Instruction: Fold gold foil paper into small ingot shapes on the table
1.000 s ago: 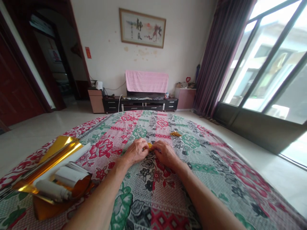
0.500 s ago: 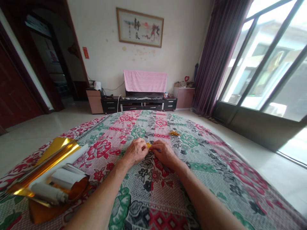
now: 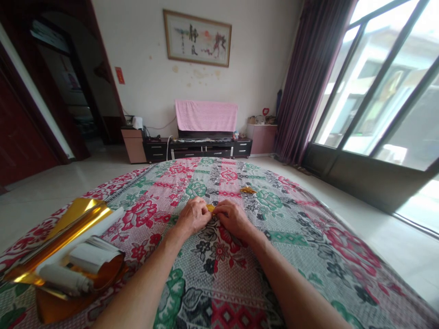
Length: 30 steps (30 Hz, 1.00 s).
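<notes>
My left hand (image 3: 194, 214) and my right hand (image 3: 232, 217) meet near the middle of the patterned cloth (image 3: 254, 278). Both are closed, their fingertips pinching a small piece of gold foil (image 3: 210, 208) from either side. Most of that piece is hidden by the fingers, so its shape is unclear. Farther off, to the right of my hands, a crumpled gold foil piece (image 3: 248, 190) lies on the cloth. At the left lie shiny gold foil sheets (image 3: 73, 233), partly rolled, with their white backing showing.
A white tube-like roll (image 3: 63, 278) rests among the foil at the left. Beyond the cloth's far edge stands a low black cabinet (image 3: 202, 151), with a pink cloth (image 3: 206, 115) draped over something above it. Purple curtains (image 3: 305, 82) hang beside the window on the right.
The view has shifted slightly, so the room and foil sit a little farther left. My hands stay at the same spot, and a bit more of the gold piece shows between them.
</notes>
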Available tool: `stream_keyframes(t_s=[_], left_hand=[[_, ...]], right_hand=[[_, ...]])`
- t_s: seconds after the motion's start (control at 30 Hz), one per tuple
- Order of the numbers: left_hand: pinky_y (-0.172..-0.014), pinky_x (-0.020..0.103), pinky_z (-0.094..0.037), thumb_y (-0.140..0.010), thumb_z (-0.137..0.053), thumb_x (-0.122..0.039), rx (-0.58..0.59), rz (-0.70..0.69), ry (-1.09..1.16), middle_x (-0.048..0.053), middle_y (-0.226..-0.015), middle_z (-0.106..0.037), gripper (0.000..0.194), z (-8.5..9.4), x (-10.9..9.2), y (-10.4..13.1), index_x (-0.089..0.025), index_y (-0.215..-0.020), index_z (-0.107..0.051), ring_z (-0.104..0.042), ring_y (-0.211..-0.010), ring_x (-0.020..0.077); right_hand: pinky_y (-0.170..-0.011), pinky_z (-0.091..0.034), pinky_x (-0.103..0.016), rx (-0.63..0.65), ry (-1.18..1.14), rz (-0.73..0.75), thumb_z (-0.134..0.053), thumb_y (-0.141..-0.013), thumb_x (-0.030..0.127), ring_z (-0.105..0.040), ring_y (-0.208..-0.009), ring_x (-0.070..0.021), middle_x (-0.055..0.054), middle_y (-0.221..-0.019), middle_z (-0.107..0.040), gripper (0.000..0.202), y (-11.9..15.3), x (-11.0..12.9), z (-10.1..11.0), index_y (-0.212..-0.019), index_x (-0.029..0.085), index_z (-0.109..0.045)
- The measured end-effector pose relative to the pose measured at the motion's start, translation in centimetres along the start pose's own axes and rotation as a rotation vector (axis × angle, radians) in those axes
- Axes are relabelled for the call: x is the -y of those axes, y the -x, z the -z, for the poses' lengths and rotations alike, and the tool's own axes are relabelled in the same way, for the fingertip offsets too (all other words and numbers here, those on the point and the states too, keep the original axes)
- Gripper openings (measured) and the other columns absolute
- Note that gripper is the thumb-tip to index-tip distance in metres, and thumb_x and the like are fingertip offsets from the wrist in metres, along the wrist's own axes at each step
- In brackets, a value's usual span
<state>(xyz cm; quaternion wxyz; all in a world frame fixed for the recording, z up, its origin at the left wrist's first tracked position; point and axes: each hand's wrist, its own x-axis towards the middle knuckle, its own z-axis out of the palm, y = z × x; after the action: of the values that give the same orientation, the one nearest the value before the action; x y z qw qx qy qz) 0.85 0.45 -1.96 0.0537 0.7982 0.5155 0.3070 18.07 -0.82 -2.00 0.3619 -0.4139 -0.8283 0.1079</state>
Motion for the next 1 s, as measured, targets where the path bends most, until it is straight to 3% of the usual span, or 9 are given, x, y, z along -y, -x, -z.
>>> stream_keyframes(t_s=[0.37, 0.73, 1.0], left_hand=[[-0.076, 0.028, -0.044, -0.068, -0.058, -0.019, 0.021, 0.057, 0.020, 0.005, -0.085, -0.060, 0.016, 0.2, -0.3, -0.2, -0.016, -0.052, -0.060, -0.056, -0.077, 0.0150], [-0.073, 0.025, -0.044, -0.068, -0.058, -0.017, 0.018, 0.067, 0.014, 0.005, -0.086, -0.062, 0.021, 0.5, -0.7, -0.1, -0.016, -0.047, -0.059, -0.057, -0.074, 0.0129], [-0.074, 0.025, -0.044, -0.069, -0.057, -0.018, 0.034, 0.061, 0.016, 0.006, -0.087, -0.062, 0.022, 0.5, -0.6, -0.2, -0.016, -0.048, -0.061, -0.057, -0.075, 0.0130]], right_hand=[[-0.079, -0.043, -0.022, -0.011, 0.013, -0.018, -0.052, -0.077, 0.011, -0.059, -0.082, -0.0121, -0.003, -0.088, -0.066, 0.021, -0.1, 0.6, 0.2, -0.078, 0.018, -0.071], [-0.068, -0.041, -0.020, -0.047, 0.116, -0.186, -0.054, -0.073, 0.013, -0.058, -0.073, -0.0121, -0.004, -0.079, -0.066, 0.016, -0.5, 1.7, -0.4, -0.068, 0.017, -0.069], [-0.071, -0.039, -0.022, -0.040, 0.143, -0.148, -0.055, -0.074, 0.015, -0.056, -0.076, -0.0132, -0.004, -0.079, -0.064, 0.014, -0.4, 1.4, -0.6, -0.074, 0.018, -0.069]])
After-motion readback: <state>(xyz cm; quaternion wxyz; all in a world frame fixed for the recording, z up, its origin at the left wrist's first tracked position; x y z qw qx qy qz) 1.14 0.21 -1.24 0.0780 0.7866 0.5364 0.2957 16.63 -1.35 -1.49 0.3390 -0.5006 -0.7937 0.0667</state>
